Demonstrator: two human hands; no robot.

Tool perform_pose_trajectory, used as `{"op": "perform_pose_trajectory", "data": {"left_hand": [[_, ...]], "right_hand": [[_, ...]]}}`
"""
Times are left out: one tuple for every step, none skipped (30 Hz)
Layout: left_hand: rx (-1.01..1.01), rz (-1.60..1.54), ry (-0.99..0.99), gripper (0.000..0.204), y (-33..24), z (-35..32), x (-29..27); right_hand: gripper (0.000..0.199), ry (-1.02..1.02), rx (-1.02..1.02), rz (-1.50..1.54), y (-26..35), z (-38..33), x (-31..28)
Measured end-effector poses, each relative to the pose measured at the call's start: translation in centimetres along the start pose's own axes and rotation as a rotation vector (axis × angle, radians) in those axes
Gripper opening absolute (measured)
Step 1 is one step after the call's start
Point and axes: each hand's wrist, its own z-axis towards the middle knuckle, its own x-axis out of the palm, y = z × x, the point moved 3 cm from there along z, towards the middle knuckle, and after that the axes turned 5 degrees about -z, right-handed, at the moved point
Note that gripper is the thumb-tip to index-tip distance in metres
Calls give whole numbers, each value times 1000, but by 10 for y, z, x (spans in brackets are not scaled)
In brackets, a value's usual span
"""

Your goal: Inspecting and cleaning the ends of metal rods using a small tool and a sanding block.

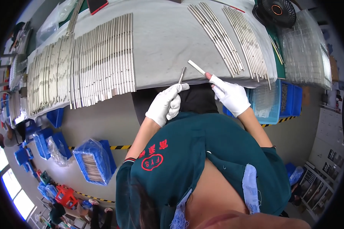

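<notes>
My left hand (166, 103), in a white glove, is closed on a short thin metal rod (182, 74) that points up toward the table. Beside it, my right hand (232, 94), gloved with a bare thumb or fingertip showing, pinches a flat pale strip (196, 67) whose free end reaches up and left over the cloth edge. The two pieces are apart. Long slim metal rods (103, 61) lie side by side in a wide row on the left of the grey-covered table (162, 42). Two smaller groups of rods (218, 40) lie to the right.
A black fan (276, 10) stands at the far right near stacked clear plastic trays (307, 53). A light blue basket (269, 114) sits below the table's right end. Behind me on the floor is a plastic-lined blue bin (93, 162) of rods. A red-edged device (97, 5) lies at the back.
</notes>
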Motion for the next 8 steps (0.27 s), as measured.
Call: {"op": "perform_pose_trajectory", "data": {"left_hand": [[0,-13,-14,42,2,3,-2],[14,-43,4,37,2,2,-2],[10,-46,5,37,2,1,-1],[16,-49,0,34,0,1,0],[24,-50,-4,32,-1,0,1],[27,-45,-10,27,-1,0,1],[25,-54,7,28,-1,1,1],[21,-64,25,29,0,1,-1]], "right_hand": [[41,-31,-29,17,0,0,-1],[41,-28,-26,16,0,0,-2],[41,-34,-22,21,1,0,-3],[41,-40,-19,27,2,0,-3],[41,-38,-17,25,0,0,-2],[39,-81,-93,-23,0,-1,-1],[38,-123,-170,-70,0,-2,1],[40,-230,-287,-195,3,-4,1]]}}
